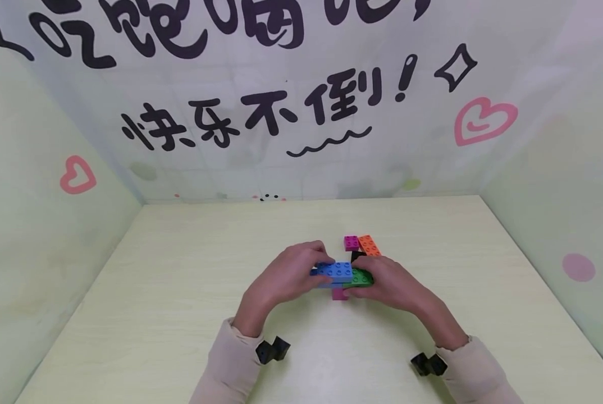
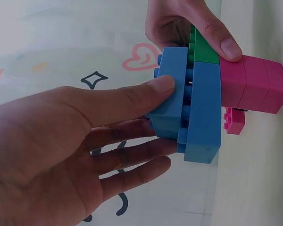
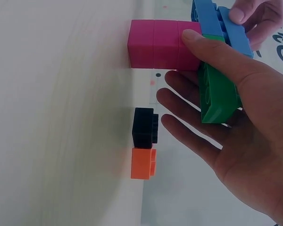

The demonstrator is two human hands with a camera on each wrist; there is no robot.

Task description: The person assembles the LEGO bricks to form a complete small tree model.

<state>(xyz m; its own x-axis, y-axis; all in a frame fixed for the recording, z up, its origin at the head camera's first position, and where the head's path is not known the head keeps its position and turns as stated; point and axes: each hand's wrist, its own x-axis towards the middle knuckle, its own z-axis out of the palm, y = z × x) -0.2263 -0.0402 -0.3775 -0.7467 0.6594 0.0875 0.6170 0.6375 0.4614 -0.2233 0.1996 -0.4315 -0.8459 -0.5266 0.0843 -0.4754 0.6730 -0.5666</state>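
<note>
My left hand [image 1: 291, 272] pinches a blue toy building brick [image 2: 170, 89] between thumb and fingers. It sits slightly tilted over a longer blue brick [image 2: 205, 113], whose studs show in the gap between them. Beside that lower brick, at the same level, is a green brick [image 3: 219, 96]. Both rest on a column of three stacked pink bricks [image 3: 155, 44] that stands on the table. My right hand [image 1: 392, 283] holds the build around the green brick, its thumb tip on the top pink brick and the other fingers on the far side.
Behind the build, a magenta brick [image 1: 351, 242], an orange brick [image 1: 369, 245] and a black brick [image 3: 144, 127] lie close together on the pale table [image 1: 205, 247]. A printed sheet [image 1: 261, 168] walls off the back and sides. Black devices [image 1: 273, 350] are at both cuffs.
</note>
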